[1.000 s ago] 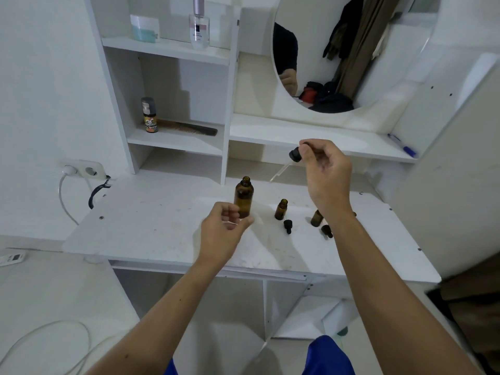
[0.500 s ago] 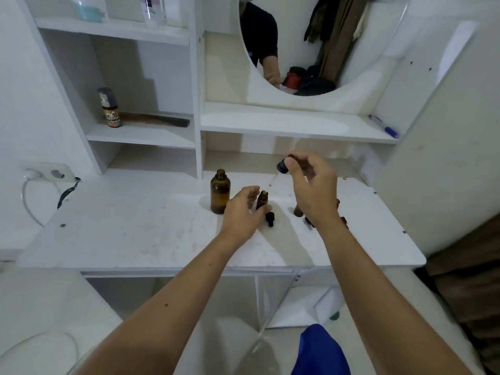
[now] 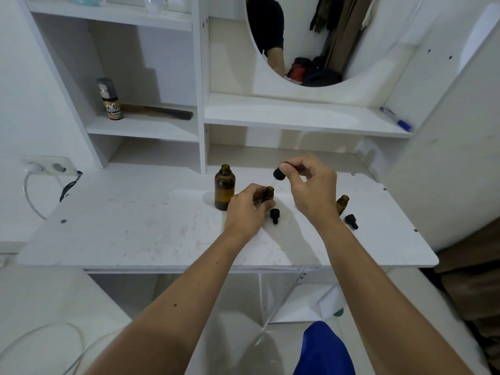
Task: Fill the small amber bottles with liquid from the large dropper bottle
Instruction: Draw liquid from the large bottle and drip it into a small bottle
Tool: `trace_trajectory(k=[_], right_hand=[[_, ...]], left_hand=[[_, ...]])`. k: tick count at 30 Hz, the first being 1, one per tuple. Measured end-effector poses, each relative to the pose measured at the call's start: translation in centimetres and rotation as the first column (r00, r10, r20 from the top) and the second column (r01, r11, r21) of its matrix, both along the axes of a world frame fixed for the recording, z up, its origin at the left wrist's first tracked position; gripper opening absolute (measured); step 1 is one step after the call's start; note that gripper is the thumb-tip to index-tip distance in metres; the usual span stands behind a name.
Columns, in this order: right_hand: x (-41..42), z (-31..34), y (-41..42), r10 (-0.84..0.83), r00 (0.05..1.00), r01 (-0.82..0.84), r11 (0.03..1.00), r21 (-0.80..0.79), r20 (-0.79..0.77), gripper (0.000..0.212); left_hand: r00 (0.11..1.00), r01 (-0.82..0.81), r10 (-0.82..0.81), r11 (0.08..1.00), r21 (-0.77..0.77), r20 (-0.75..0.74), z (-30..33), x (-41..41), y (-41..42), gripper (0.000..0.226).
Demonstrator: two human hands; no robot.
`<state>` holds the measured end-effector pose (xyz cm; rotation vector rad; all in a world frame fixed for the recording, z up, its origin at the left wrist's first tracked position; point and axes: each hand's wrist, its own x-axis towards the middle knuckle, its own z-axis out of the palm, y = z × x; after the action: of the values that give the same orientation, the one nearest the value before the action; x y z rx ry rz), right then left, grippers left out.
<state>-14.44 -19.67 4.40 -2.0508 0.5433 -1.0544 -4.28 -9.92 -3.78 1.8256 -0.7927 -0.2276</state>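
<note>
The large amber bottle [image 3: 224,190] stands open and uncapped on the white desk [image 3: 135,234]. Just right of it, my left hand [image 3: 247,209] grips a small amber bottle [image 3: 268,194] that stands upright on the desk. My right hand [image 3: 311,185] pinches the black bulb of the dropper [image 3: 279,173] directly above that small bottle's mouth; the glass tube is hard to make out. A loose black cap [image 3: 275,215] lies by my left thumb. Another small amber bottle [image 3: 342,203] and a black cap [image 3: 351,221] sit right of my right wrist.
Shelves rise behind the desk, holding a spray can [image 3: 110,100], a comb [image 3: 162,112] and a blue pen [image 3: 396,119]. A mirror [image 3: 311,36] hangs above. A wall socket [image 3: 50,166] with a cable sits at the left. The desk's front edge runs near my forearms.
My left hand has moved from beside the large bottle to the small bottle and closed on it. My right hand brought the dropper down over that bottle's mouth. The camera tilted closer.
</note>
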Motion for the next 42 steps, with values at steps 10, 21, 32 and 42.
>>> trace_trajectory(k=[10, 21, 32, 42], right_hand=[[-1.0, 1.6, 0.8, 0.017, 0.999, -0.019, 0.998, 0.052, 0.040, 0.015], [0.8, 6.5, 3.2, 0.113, 0.958, -0.132, 0.990, 0.057, 0.262, 0.009], [4.8, 5.5, 5.2, 0.197, 0.953, -0.212, 0.976, 0.043, 0.231, 0.010], [6.9, 3.0, 5.5, 0.230, 0.973, -0.230, 0.973, 0.002, 0.005, 0.009]], left_hand=[[0.999, 0.001, -0.001, 1.000, 0.006, -0.037, 0.5, -0.3, 0.3, 0.038], [0.972, -0.073, 0.025, 0.978, -0.197, -0.236, 1.0, -0.2, 8.8, 0.042], [0.976, -0.116, 0.077, 0.976, -0.186, -0.204, 1.5, 4.4, 10.8, 0.074], [0.983, -0.031, 0.003, 0.989, -0.148, -0.186, 1.0, 5.7, 8.8, 0.052]])
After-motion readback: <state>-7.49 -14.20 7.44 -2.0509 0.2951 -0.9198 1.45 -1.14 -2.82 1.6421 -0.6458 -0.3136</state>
